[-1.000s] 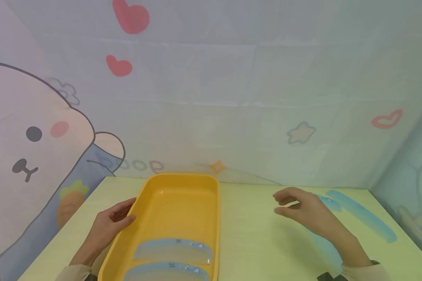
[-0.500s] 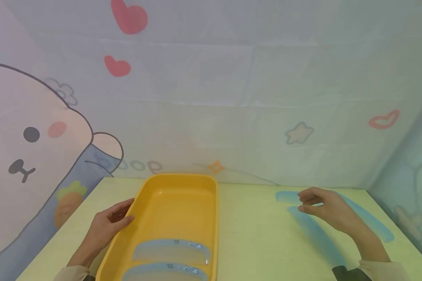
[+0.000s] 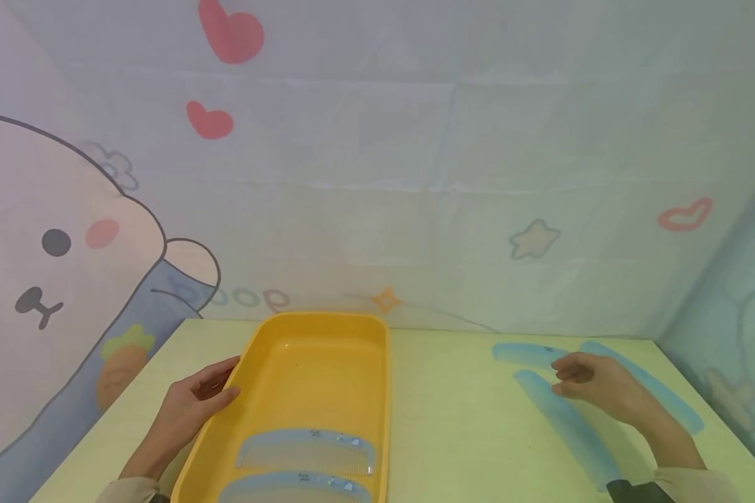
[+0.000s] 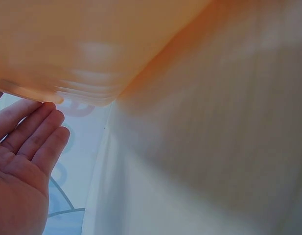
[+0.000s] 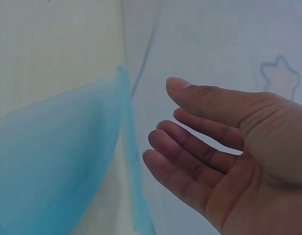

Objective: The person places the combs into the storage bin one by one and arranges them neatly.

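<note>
My left hand (image 3: 191,405) holds the left rim of a yellow tray (image 3: 382,391), thumb over the edge and fingers outside; in the left wrist view the fingers (image 4: 50,144) reach up to the rim. Two pale blue combs (image 3: 308,447) lie side by side in the tray's near end, the nearer one cut off by the frame. Above the table on the right, my right hand (image 3: 610,391) holds nothing, its fingers bent loosely and apart from the thumb. Beneath and around it lie a slanted blue comb (image 3: 566,429), a comb (image 3: 522,353) behind it, partly hidden, and a comb (image 3: 660,391) to the right.
The pale yellow-green table (image 3: 453,412) ends at a printed cloth backdrop (image 3: 365,140) with hearts, a star and a bear. Another cloth side (image 3: 742,349) bounds the right. Bare tabletop separates the tray from the combs on the right.
My right hand has moved right, from left of the loose combs to over them, uncovering the slanted comb and the back one. My left hand stays on the tray rim.
</note>
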`<state>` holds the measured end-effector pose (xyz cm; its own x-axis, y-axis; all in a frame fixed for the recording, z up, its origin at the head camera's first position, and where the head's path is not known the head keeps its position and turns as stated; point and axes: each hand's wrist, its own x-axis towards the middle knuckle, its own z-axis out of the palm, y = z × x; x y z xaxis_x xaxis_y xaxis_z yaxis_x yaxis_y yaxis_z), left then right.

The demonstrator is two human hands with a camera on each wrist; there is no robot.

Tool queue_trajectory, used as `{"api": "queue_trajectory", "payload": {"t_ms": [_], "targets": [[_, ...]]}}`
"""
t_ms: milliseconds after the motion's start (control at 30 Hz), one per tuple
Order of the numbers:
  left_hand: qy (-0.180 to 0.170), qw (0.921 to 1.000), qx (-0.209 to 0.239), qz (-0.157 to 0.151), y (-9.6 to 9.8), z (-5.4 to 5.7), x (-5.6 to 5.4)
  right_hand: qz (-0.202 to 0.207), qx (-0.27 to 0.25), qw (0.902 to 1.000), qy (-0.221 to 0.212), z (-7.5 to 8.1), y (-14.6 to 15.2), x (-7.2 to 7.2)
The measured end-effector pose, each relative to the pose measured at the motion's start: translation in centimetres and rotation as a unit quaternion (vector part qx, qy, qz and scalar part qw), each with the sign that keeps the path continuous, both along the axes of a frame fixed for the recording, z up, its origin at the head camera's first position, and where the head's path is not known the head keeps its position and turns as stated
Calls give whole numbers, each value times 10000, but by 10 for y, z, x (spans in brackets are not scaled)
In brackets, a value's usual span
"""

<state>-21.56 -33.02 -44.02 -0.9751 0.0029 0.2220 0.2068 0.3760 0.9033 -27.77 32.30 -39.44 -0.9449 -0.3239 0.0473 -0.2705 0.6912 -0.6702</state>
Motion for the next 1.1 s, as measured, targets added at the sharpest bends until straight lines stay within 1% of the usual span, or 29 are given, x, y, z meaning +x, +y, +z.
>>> {"api": "queue_trajectory", "payload": {"t_ms": [167, 467, 567, 733, 900, 1100], "targets": [[68, 10000, -61, -22, 1, 1, 0, 39, 31, 9998, -202, -9, 6, -4], [12, 10000, -44, -30, 1, 1, 0, 65, 95, 9982, -581, -23, 14, -10], [-8, 10000, -74, -16, 0, 1, 0, 54, 86, 9975, -700, -24, 16, -11], [-66, 9999, -139, 36, 0, 2, 1, 169, 203, 9965, -798, -26, 17, -11], [-91, 9998, -161, 98, 1, 3, 2, 107, 276, 9953, -922, -28, 17, -10], [-79, 9998, -151, 108, 2, 4, 1, -13, 9, 9929, -1190, -28, 16, -9]]}}
